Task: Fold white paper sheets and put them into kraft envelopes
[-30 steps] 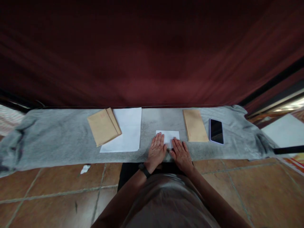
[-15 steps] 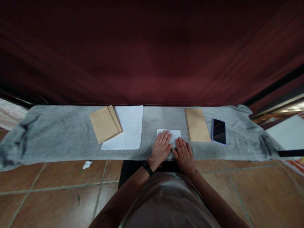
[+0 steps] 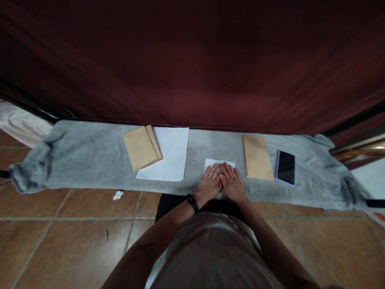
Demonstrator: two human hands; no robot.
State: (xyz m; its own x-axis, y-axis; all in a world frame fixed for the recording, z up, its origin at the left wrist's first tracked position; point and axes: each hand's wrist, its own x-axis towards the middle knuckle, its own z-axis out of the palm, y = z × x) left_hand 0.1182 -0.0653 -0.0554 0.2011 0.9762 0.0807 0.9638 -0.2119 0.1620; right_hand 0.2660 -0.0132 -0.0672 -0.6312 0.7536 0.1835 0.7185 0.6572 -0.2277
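Observation:
A small white piece of paper [image 3: 210, 161], seemingly folded, lies on the grey cloth in front of me, mostly covered by my hands. My left hand [image 3: 209, 185] rests flat on its left part with the fingers stretched forward. My right hand [image 3: 233, 184] lies flat on the right part, its fingertips beside and touching those of the left. To the left are white sheets [image 3: 173, 154], partly under brown envelopes [image 3: 141, 148]. A stack of brown envelopes [image 3: 258, 157] lies to the right of my hands.
A phone [image 3: 285, 167] lies right of the envelope stack. The grey cloth [image 3: 90, 156] covers a long narrow surface. A dark red curtain [image 3: 192, 80] hangs along its far edge. A white scrap [image 3: 118, 195] is on the tiled floor.
My right hand has moved forward and inward onto the paper, closing up to the left hand. The whole view has shifted and tilted slightly.

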